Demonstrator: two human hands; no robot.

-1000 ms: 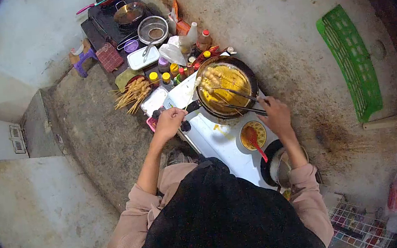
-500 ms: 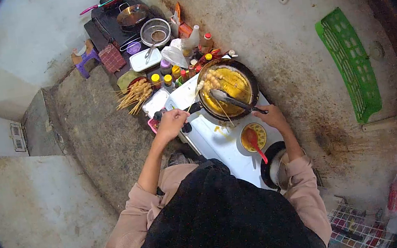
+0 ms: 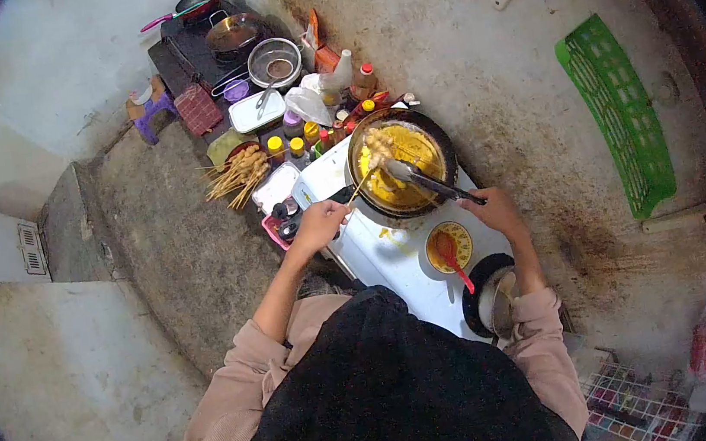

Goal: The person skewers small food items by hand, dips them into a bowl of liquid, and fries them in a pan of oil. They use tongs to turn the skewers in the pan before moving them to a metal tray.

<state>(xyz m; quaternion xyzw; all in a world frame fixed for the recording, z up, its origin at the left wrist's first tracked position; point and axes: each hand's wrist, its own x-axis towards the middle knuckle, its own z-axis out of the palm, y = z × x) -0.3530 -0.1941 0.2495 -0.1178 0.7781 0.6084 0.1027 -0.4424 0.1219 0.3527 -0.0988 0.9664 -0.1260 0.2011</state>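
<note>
A dark frying pan (image 3: 450,168) holds yellow sauce (image 3: 418,145) and pieces of skewered food (image 3: 377,144) at its left side. My left hand (image 3: 321,226), at the pan's lower left, is closed on a thin wooden skewer (image 3: 358,188) that reaches over the rim to the food. With my right hand (image 3: 496,211) I grip the black handle of a spatula (image 3: 431,183); its grey blade is in the pan beside the skewered food. Below the pan stands a patterned bowl (image 3: 466,239) of orange sauce with a red spoon (image 3: 460,275) in it.
Loaded skewers (image 3: 240,174) lie left of the white stove top (image 3: 387,256). Sauce bottles (image 3: 365,80), a white tray (image 3: 259,111) and a strainer (image 3: 275,59) stand farther back. A dark-rimmed pan (image 3: 475,294) sits by my right forearm, near the wall (image 3: 534,130).
My left hand has shifted slightly right and down, and its skewer now shows clearly, angled into the pan. The spatula blade has moved slightly right, and my right hand a little too.
</note>
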